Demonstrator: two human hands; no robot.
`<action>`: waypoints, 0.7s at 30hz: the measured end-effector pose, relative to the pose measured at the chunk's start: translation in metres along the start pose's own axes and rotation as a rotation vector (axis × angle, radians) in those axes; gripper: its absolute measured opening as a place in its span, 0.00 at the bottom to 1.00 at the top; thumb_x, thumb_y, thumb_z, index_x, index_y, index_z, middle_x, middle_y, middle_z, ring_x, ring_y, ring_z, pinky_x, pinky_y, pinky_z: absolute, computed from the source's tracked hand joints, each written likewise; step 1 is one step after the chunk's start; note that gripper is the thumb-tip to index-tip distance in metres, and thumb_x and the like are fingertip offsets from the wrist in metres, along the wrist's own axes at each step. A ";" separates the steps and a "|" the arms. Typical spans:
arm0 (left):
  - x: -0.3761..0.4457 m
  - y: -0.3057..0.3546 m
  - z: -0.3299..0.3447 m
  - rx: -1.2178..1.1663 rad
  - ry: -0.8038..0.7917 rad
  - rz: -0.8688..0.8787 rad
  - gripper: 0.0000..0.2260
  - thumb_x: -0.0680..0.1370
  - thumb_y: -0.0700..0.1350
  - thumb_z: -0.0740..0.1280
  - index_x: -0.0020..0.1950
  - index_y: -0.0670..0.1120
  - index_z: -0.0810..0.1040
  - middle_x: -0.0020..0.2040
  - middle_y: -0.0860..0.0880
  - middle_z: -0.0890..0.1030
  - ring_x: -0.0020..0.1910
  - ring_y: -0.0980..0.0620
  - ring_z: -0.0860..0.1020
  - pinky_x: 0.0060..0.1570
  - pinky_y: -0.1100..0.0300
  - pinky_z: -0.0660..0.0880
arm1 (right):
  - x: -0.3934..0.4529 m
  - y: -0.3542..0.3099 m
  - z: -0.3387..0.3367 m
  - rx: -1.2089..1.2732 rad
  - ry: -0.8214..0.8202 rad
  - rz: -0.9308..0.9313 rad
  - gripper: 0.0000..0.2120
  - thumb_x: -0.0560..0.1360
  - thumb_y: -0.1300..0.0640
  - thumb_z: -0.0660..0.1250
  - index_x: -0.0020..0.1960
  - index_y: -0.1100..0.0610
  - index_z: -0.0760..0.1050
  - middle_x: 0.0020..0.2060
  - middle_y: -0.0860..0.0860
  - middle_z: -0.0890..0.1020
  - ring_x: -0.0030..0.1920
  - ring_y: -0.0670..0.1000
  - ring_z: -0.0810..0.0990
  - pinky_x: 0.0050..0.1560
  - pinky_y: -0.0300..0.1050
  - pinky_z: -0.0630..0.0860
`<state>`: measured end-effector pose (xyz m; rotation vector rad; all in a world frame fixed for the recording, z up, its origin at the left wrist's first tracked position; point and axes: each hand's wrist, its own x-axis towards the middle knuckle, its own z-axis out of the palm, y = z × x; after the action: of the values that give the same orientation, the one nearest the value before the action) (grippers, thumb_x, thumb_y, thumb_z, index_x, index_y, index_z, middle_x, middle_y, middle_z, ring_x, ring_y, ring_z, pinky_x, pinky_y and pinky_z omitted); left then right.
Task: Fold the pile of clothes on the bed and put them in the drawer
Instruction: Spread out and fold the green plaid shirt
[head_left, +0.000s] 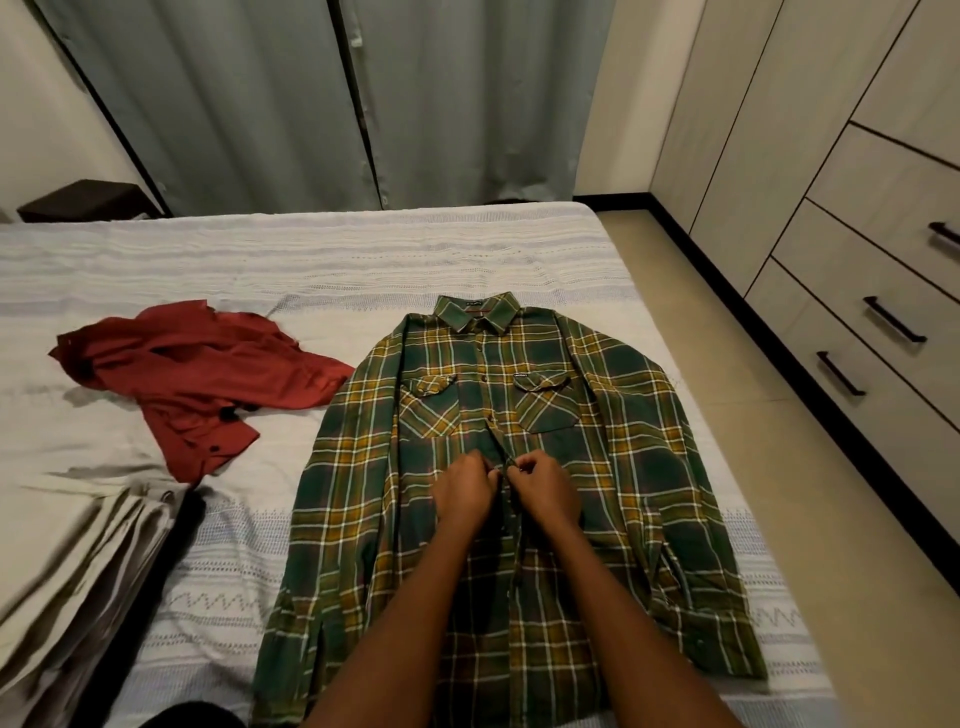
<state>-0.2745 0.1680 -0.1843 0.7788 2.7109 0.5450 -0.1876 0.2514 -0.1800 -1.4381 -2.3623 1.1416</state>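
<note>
Bed (363, 270): hands pinch plaid shirt (623, 467).

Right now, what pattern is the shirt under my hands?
Green and mustard-yellow plaid with thin white lines: the shirt, clearest in the head view.

No readable text anywhere. Plaid shirt (519, 467) on bed: small dark label inside collar (475, 304), far end, light marks on it too small to make out. Second small dark tag (521, 373) on flap of right chest pocket, pale lettering blurred, unreadable. Red shirt (202, 374) at left: no visible print or label. No numbers or signs on drawer fronts (878, 291) at right, nor on curtains (332, 104) at far side.
</note>
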 end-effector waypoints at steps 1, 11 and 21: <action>0.002 0.001 0.001 -0.069 -0.028 -0.044 0.08 0.80 0.52 0.66 0.54 0.50 0.80 0.51 0.48 0.83 0.52 0.45 0.81 0.50 0.52 0.76 | -0.001 0.000 0.000 -0.030 0.014 -0.020 0.07 0.77 0.48 0.68 0.53 0.49 0.79 0.49 0.49 0.85 0.47 0.50 0.81 0.44 0.44 0.73; 0.017 -0.001 -0.013 -0.543 -0.347 -0.199 0.11 0.83 0.45 0.62 0.44 0.46 0.80 0.34 0.49 0.80 0.25 0.54 0.77 0.23 0.63 0.69 | -0.007 0.003 0.019 -0.137 0.131 -0.157 0.08 0.80 0.49 0.63 0.55 0.50 0.78 0.53 0.50 0.81 0.52 0.53 0.80 0.49 0.50 0.77; 0.011 0.002 -0.024 -0.654 -0.428 -0.197 0.12 0.84 0.45 0.60 0.42 0.47 0.77 0.35 0.50 0.77 0.28 0.54 0.76 0.22 0.65 0.70 | -0.004 0.002 0.023 -0.036 0.148 -0.162 0.10 0.81 0.50 0.63 0.57 0.50 0.80 0.52 0.49 0.83 0.51 0.52 0.81 0.50 0.50 0.78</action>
<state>-0.2910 0.1693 -0.1632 0.3858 2.0000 1.0061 -0.1950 0.2367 -0.1962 -1.2674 -2.3572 0.9245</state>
